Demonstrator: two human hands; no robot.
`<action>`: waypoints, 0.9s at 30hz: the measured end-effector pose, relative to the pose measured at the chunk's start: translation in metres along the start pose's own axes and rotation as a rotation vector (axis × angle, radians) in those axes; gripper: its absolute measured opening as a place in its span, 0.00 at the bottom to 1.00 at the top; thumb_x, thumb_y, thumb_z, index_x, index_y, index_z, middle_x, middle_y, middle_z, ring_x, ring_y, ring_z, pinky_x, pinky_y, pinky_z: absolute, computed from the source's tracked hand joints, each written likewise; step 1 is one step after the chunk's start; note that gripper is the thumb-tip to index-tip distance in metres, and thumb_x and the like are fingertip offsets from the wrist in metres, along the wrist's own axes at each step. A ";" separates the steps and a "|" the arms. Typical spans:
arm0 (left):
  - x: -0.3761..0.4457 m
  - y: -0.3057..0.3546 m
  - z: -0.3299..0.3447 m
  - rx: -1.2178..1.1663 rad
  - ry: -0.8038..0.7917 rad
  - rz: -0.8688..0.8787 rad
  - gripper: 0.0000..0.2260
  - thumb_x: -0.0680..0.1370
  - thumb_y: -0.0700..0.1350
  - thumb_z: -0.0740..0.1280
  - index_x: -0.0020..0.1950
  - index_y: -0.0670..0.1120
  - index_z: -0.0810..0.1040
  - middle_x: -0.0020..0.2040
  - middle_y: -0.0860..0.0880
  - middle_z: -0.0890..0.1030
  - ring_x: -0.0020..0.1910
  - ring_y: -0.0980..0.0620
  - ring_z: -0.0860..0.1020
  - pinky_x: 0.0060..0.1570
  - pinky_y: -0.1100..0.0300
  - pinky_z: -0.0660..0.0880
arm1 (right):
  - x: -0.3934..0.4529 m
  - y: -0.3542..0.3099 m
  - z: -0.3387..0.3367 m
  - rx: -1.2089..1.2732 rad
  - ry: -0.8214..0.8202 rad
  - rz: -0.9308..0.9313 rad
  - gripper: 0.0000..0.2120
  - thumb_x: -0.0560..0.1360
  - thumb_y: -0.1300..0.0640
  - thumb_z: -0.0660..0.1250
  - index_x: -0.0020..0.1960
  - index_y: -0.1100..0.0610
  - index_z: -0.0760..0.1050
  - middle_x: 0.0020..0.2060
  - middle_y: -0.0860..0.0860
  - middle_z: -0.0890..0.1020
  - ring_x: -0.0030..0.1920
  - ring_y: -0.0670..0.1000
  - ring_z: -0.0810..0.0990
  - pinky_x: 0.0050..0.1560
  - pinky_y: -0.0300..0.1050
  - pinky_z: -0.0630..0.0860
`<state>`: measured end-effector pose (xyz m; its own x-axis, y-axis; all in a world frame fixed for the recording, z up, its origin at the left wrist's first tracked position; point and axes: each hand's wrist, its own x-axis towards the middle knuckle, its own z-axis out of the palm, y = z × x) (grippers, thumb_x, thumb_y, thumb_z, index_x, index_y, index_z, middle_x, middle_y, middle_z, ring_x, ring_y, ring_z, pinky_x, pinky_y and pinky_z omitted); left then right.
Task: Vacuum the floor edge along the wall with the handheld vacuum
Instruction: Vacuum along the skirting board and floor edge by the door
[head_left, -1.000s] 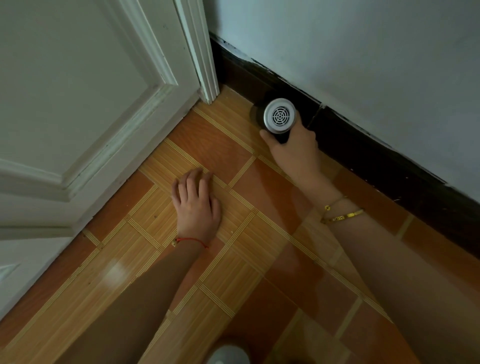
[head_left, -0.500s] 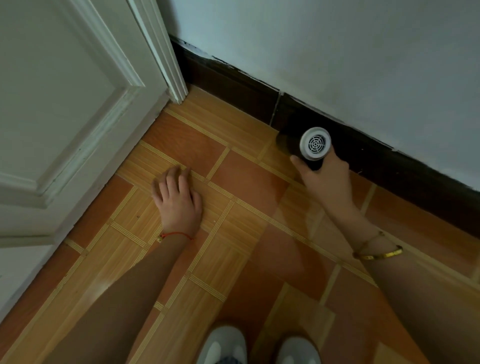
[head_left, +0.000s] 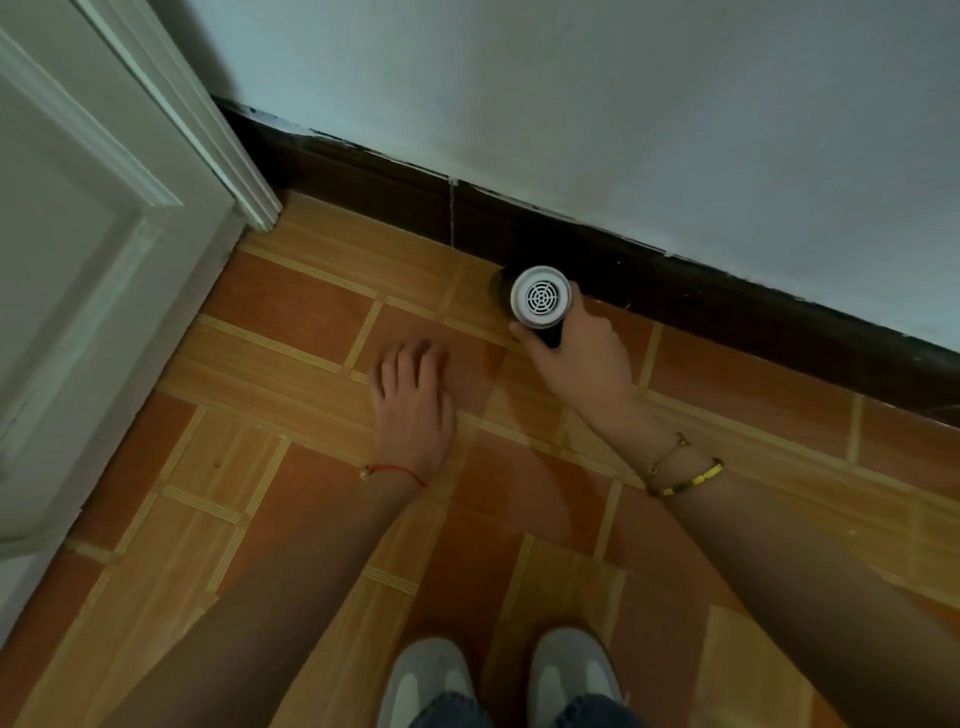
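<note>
The right hand (head_left: 582, 353) is wrapped around the dark body of the vacuum (head_left: 540, 297), thumb on the near side and fingers curled round the far side, so the grip is closed on it. The vacuum points away from the person, its round white vented end cap facing up toward the head, its front end lost in the dark against the skirting (head_left: 727, 296). It sits low on the floor (head_left: 291, 364), just beside the skirting, right of the pale seam that splits the skirting. The right arm reaches forward at a slant, wrist nearly straight, with two gold bracelets (head_left: 683, 475) on it.

The left hand (head_left: 413, 395) lies flat on the floor, palm down, fingers spread a little and pointing toward the skirting, gripping nothing. It rests near the vacuum, on the side away from the skirting and a bit left. A red string (head_left: 395, 472) circles that wrist, and the forearm runs back straight toward the body.

Farther from the skirting, two pale shoes (head_left: 498, 675) stand side by side. Where the skirting ends at the left, a white door (head_left: 93, 260) and its frame meet the floor.
</note>
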<state>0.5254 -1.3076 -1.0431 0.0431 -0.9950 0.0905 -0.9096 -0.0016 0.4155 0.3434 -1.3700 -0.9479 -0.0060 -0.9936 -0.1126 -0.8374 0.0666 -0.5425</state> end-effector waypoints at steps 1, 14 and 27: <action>0.000 0.004 0.004 -0.001 -0.010 0.017 0.20 0.78 0.45 0.57 0.69 0.44 0.72 0.68 0.42 0.72 0.69 0.39 0.68 0.72 0.37 0.60 | -0.002 0.005 -0.004 0.010 0.019 0.020 0.32 0.75 0.38 0.65 0.73 0.53 0.62 0.54 0.54 0.82 0.52 0.57 0.82 0.43 0.49 0.78; -0.006 0.009 0.016 0.074 -0.028 0.078 0.20 0.79 0.45 0.58 0.71 0.44 0.71 0.71 0.42 0.71 0.72 0.40 0.67 0.76 0.34 0.53 | -0.017 0.053 -0.033 0.150 0.143 0.229 0.32 0.73 0.41 0.70 0.71 0.54 0.67 0.59 0.52 0.81 0.60 0.56 0.78 0.57 0.54 0.77; -0.007 0.009 0.016 0.086 -0.002 0.095 0.20 0.79 0.45 0.59 0.72 0.44 0.71 0.71 0.42 0.71 0.73 0.41 0.66 0.76 0.34 0.52 | -0.017 0.060 -0.043 0.128 0.120 0.253 0.32 0.73 0.40 0.70 0.71 0.53 0.67 0.58 0.51 0.81 0.59 0.54 0.79 0.55 0.51 0.77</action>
<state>0.5105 -1.3021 -1.0551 -0.0456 -0.9913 0.1233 -0.9418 0.0838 0.3256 0.2699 -1.3533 -0.9430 -0.2764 -0.9473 -0.1622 -0.7253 0.3163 -0.6115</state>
